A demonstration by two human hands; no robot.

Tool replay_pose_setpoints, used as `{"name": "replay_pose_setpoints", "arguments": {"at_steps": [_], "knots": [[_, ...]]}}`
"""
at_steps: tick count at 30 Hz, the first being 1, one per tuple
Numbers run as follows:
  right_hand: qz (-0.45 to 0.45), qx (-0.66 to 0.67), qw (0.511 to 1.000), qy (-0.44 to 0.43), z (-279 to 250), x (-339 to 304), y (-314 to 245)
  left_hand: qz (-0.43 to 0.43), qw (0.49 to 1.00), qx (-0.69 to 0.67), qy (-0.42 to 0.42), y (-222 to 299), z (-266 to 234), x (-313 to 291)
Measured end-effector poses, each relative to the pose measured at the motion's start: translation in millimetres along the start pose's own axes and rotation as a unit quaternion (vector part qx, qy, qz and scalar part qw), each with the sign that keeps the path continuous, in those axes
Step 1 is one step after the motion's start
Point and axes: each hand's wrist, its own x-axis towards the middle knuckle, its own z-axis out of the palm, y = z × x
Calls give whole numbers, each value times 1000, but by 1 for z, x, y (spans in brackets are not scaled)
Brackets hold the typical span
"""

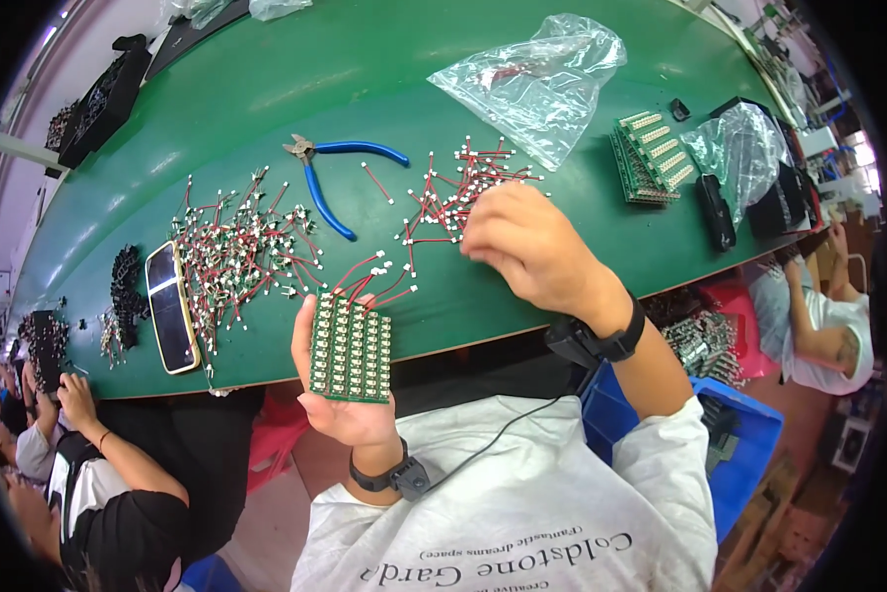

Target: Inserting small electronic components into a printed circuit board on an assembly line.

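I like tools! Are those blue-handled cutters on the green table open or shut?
Open. The blue-handled cutters lie flat on the green table, handles spread wide apart, with nobody holding them.

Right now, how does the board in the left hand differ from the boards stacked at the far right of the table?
The held board is a single panel, gripped by the left hand, with red wires plugged along its top edge. The stacked boards lie piled on the green table, untouched, with no wires attached. Both are green panels carrying rows of pale connectors.

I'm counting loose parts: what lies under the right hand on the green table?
Red wire leads with white connectors spread out from beneath the right hand on the green table. What the fingers pinch, and any wires directly below the palm, are covered.
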Motion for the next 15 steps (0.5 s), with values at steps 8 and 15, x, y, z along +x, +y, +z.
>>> {"name": "replay_pose_setpoints", "arguments": {"at_steps": [8, 15], "knots": [[87, 229, 964, 105, -4, 41, -50, -7, 1000, 6, 3, 1, 3, -7], [37, 200, 976, 73, 47, 32, -83, 32, 997, 72, 3, -7, 1, -13]]}}
